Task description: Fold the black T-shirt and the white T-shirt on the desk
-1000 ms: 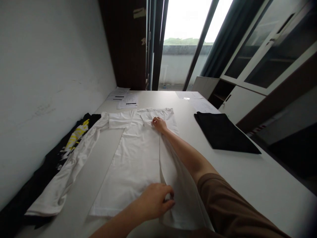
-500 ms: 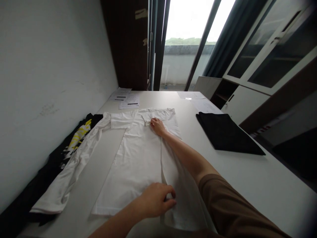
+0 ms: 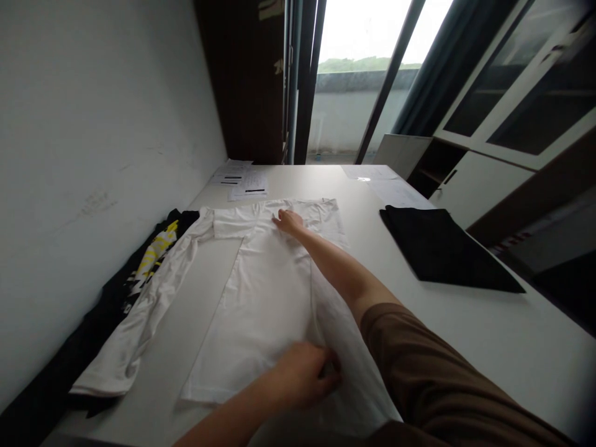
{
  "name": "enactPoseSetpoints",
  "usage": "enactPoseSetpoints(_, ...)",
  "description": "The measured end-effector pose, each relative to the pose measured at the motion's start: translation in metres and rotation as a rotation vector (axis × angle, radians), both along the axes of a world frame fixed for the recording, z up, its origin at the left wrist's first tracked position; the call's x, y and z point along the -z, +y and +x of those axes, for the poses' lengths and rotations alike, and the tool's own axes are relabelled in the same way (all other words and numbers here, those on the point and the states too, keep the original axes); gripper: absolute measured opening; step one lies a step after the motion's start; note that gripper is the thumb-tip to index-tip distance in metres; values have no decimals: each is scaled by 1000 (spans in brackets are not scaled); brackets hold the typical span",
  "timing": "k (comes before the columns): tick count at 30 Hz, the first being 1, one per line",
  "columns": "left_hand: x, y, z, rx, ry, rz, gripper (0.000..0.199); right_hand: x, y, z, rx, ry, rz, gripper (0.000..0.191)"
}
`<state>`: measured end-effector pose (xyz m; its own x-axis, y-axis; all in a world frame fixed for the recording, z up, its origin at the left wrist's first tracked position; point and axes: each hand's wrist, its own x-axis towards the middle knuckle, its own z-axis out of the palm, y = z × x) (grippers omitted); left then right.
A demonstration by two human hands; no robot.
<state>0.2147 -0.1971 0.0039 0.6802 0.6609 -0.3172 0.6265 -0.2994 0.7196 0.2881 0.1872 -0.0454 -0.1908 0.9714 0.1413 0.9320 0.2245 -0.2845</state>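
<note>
A white long-sleeved shirt lies spread on the white table, one sleeve stretched toward me on the left. At its far end, my right hand has its fingers closed on the fabric, which bunches a little at the fingertips. Closer to me, my left hand is over the lower part of the shirt, beside a long fold edge. Its fingers curl toward the thumb, but blur hides whether cloth is between them. My right forearm covers part of the shirt's right side.
A folded black cloth rests on the table's right side. Black clothing with yellow and white print lies along the wall at left. Papers lie at the far left, with more sheets at the far right. A cabinet stands beyond the table.
My right hand has shifted slightly farther away along the shirt, and the small raised flap at its fingers no longer shows. My left hand's fingertips have come closer together. The view has shifted slightly.
</note>
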Motion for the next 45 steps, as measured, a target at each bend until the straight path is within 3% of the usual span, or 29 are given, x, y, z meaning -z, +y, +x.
enactPoseSetpoints(2,0,0,0,-9,-29,-29,33,2,11,-13,42,-39,-40,43)
enactPoseSetpoints(6,5,0,1,-39,-75,-39,28,10,27,-26,80,-27,-109,33)
enactPoseSetpoints(14,10,-3,-2,-67,-70,-68,27,1,36,-13,298,222,-2,42)
enactPoseSetpoints(16,7,-2,-7,-40,-61,-174,26,0,34,-8,242,243,-28,38)
enactPoseSetpoints(19,2,-2,-13,63,-67,-381,25,0,31,3,10,211,-120,29)
enactPoseSetpoints(21,-3,0,-16,113,-56,-396,24,0,28,14,-78,197,-74,27)
enactPoseSetpoints(26,-15,6,-15,49,-74,-204,23,0,15,68,77,105,129,32)
enactPoseSetpoints(31,-7,1,3,-146,-118,199,15,19,-8,137,291,-68,19,40)
enactPoseSetpoints(34,8,-6,15,15,-108,436,18,33,-15,162,219,-104,-14,50)
enactPoseSetpoints(37,19,-7,24,305,-70,595,39,40,-13,172,185,-120,-30,57)
enactPoseSetpoints(39,21,-3,28,424,-52,637,52,42,-7,174,207,-132,-59,59)
enactPoseSetpoints(45,14,11,42,563,-77,682,64,43,14,179,220,-132,-122,61)
